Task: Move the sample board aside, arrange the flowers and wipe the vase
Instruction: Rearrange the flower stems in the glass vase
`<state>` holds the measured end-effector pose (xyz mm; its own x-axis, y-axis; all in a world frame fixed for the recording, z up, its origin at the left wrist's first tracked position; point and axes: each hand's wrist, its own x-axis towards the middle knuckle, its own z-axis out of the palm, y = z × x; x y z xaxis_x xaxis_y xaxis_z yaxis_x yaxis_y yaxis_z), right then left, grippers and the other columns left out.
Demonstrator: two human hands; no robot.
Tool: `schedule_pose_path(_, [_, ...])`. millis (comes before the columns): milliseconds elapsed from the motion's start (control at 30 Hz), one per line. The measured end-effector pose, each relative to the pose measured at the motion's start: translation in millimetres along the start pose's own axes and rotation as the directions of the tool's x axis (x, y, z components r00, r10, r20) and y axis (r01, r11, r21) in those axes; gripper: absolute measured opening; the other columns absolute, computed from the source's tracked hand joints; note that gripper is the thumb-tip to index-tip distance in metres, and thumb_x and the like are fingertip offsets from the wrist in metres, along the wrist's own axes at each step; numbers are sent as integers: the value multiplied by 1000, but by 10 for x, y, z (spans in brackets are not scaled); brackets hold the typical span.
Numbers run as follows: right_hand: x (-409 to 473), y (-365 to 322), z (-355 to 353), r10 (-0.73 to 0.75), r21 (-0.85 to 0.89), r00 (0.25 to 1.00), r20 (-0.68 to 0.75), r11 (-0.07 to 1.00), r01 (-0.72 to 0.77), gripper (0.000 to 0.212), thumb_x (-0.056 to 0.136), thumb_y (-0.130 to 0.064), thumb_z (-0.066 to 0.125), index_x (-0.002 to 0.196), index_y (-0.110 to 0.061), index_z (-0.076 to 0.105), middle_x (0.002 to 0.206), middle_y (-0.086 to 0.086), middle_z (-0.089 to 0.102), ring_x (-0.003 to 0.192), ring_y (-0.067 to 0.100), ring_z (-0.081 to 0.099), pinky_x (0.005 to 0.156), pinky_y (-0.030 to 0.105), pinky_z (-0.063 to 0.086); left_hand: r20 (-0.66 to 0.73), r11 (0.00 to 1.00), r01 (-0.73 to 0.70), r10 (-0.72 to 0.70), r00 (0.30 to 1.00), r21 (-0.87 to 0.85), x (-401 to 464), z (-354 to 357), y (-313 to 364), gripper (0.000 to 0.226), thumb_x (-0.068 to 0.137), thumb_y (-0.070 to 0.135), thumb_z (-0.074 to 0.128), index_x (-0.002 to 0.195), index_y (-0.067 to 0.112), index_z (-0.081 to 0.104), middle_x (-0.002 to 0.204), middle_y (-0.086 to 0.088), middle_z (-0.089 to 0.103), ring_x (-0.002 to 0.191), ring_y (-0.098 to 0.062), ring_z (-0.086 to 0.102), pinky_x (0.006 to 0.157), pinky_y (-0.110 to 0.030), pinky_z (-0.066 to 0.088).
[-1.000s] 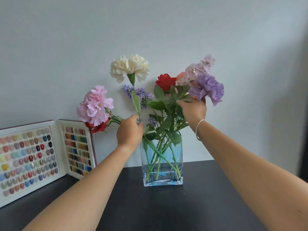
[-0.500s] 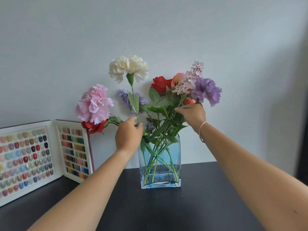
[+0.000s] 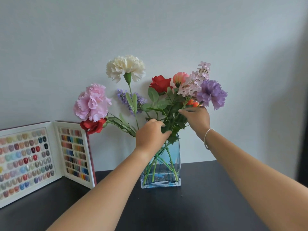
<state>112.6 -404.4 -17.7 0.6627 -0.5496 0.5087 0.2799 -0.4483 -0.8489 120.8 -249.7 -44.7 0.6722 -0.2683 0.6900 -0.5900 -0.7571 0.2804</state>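
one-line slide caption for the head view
Both hands, left hand and right hand, work among flower stems in a glass vase; sample board stands at left.

Likely nail salon: nail-colour sample board [image 3: 43, 162] on dark table [image 3: 191, 205], plain wall [image 3: 150, 27]

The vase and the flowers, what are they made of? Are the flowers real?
The vase looks like clear, smooth glass with a blue tint: the green stems show through it, and its thick base shines. The flowers may be fabric or plastic: their petals look crisp and evenly frilled and their colours very uniform, but the picture cannot settle whether they are real.
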Motion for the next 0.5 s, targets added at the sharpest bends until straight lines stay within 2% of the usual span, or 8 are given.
schedule_pose_path(100, [-14, 36, -52, 4, 24, 1000, -13, 1000, -4, 13, 78, -28, 71, 83, -17, 75, 81, 5, 69, 66, 14, 56, 64, 25, 44, -45, 993, -21, 27, 999, 120, 18, -67, -44, 18, 85, 20, 52, 93, 14, 66, 92, -2, 60, 68, -25, 55, 47, -25, 27])
schedule_pose_path(167, [-23, 63, -81, 25, 54, 999, -22, 998, -24, 11, 77, -26, 71, 82, -17, 75, 73, 4, 66, 59, 12, 53, 57, 24, 43, -87, 991, -8, 20, 996, 137, 18, -132, -125, 19, 84, 14, 48, 75, 9, 64, 77, -3, 57, 61, -27, 52, 44, -25, 25])
schedule_pose_path(267, [-44, 123, -113, 45, 73, 998, -31, 996, -43, 12, 78, -27, 70, 85, -18, 74, 70, 0, 65, 54, 10, 50, 51, 23, 42, -116, 993, -89, 97, 988, 78, -25, -230, -280, 21, 88, 16, 51, 84, 12, 72, 82, -3, 67, 68, -25, 59, 50, -25, 36])
schedule_pose_path(367, [-84, 160, -124, -6, 28, 999, -33, 1000, 7, 14, 81, -27, 67, 90, -18, 74, 86, 5, 68, 62, 13, 55, 56, 23, 43, -58, 980, -188, 191, 980, 63, -130, -277, -458, 21, 89, 19, 54, 98, 19, 72, 97, 3, 71, 85, -20, 63, 59, -23, 38])
schedule_pose_path(433, [-120, 165, -120, -47, -12, 997, -58, 999, 46, 17, 81, -27, 66, 94, -20, 73, 98, 10, 63, 75, 19, 55, 69, 26, 43, -6, 975, -208, 209, 978, 76, -181, -273, -570, 22, 89, 21, 53, 102, 22, 71, 104, 7, 70, 92, -15, 62, 60, -22, 37])
schedule_pose_path(500, [-206, 154, -106, -82, -26, 990, -118, 996, 79, 20, 80, -29, 67, 98, -21, 72, 99, 4, 53, 85, 18, 52, 82, 30, 43, 38, 972, -224, 222, 974, 73, -213, -263, -619, 23, 89, 20, 53, 104, 23, 70, 108, 9, 68, 92, -14, 62, 61, -23, 40])
